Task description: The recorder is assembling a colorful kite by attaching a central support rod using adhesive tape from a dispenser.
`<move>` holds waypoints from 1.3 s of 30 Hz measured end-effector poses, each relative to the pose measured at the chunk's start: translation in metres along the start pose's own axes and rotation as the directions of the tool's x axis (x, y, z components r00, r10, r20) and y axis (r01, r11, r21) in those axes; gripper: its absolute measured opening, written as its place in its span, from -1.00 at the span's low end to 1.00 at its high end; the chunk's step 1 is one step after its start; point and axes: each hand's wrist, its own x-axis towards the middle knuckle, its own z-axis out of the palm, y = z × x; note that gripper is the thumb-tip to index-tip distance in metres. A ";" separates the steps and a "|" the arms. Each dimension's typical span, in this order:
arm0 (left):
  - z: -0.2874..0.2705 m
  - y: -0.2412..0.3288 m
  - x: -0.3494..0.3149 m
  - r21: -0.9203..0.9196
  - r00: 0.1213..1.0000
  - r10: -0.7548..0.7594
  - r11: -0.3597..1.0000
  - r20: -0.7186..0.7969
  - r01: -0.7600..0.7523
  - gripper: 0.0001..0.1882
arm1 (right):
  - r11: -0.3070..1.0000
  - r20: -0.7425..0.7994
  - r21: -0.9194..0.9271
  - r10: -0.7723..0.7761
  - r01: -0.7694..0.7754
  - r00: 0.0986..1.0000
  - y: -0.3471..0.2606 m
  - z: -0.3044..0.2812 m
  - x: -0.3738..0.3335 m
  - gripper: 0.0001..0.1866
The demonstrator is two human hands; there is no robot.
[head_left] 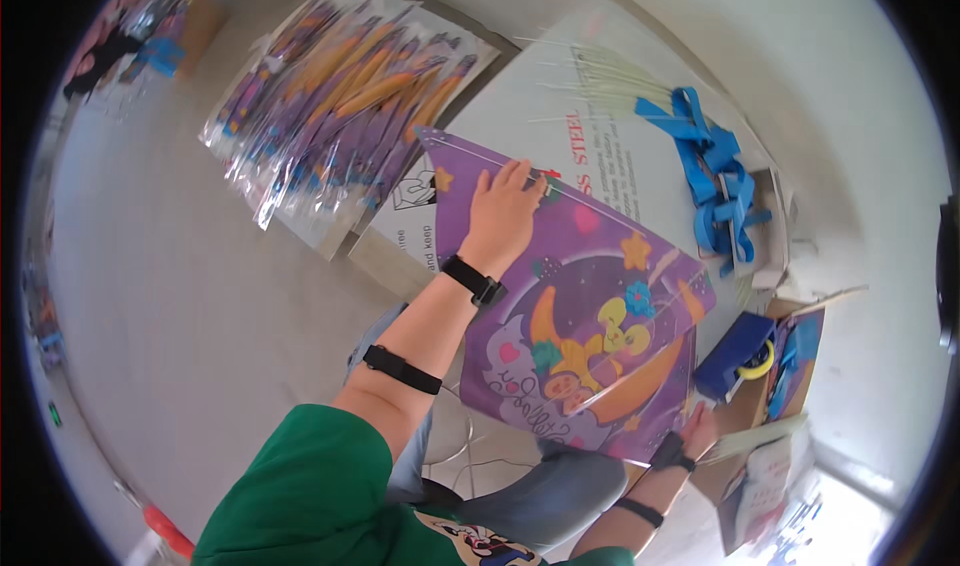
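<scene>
A purple kite point(520, 266) with a cartoon bear, moons, stars and hearts lies partly on the white-covered table and partly over my lap. A pale rod runs along its upper edge, and one part is folded over. My left hand point(505, 211) rests flat on the kite near this edge, fingers stretched out. At the lower right edge of the kite, my right hand point(700, 431) closes on its border; some of its fingers are hidden.
Packed kites in clear bags point(350, 96) are piled at the far left. Thin pale rods point(610, 76) and blue ribbons point(715, 166) lie at the far right. A blue tape dispenser point(735, 356) with yellow tape stands by open cardboard boxes point(805, 356) on the right.
</scene>
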 end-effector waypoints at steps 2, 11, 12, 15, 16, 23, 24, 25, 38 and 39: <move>0.000 -0.010 -0.005 0.044 0.999 0.001 0.999 0.040 -0.003 -0.59 | 0.983 -0.160 0.152 0.131 -0.107 0.978 -0.014 0.043 -0.035 -0.82; -0.005 0.001 -0.002 0.014 0.998 -0.015 1.000 0.067 0.014 -0.56 | 0.985 0.360 0.132 -0.153 0.112 0.920 -0.135 0.207 -0.103 -0.87; -0.004 0.004 0.000 -0.016 0.997 -0.009 1.000 0.075 0.010 -0.56 | 0.984 0.446 0.145 -0.159 0.104 0.881 -0.140 0.229 -0.102 -0.86; 0.001 -0.002 -0.002 -0.014 0.998 -0.013 1.000 0.067 0.014 -0.56 | 0.991 0.636 0.095 -0.134 0.096 0.760 -0.148 0.292 -0.105 -0.84; 0.002 -0.003 -0.002 -0.039 0.997 0.010 0.999 0.075 -0.007 -0.56 | 0.994 0.664 0.073 -0.110 0.082 0.739 -0.149 0.310 -0.104 -0.84; -0.002 -0.004 0.001 -0.026 0.999 0.022 0.999 0.043 -0.021 -0.58 | 0.995 0.704 0.028 -0.084 0.091 0.705 -0.148 0.350 -0.036 -0.86; -0.002 -0.004 0.001 -0.007 0.999 0.019 1.000 0.043 -0.019 -0.58 | 0.997 0.707 -0.005 -0.053 0.080 0.705 -0.146 0.349 -0.029 -0.86; -0.003 -0.003 0.001 -0.014 0.998 0.031 0.999 0.047 -0.030 -0.58 | 0.997 0.710 -0.037 -0.021 0.068 0.704 -0.144 0.347 -0.024 -0.86; -0.004 0.001 0.003 0.068 0.997 0.022 0.997 0.079 -0.027 -0.57 | 0.998 0.738 0.051 -0.065 0.041 0.671 -0.122 0.343 -0.026 -0.88; -0.005 0.001 0.003 0.072 0.996 0.021 0.997 0.085 -0.027 -0.57 | 0.999 0.737 0.032 -0.045 0.032 0.674 -0.122 0.343 -0.027 -0.88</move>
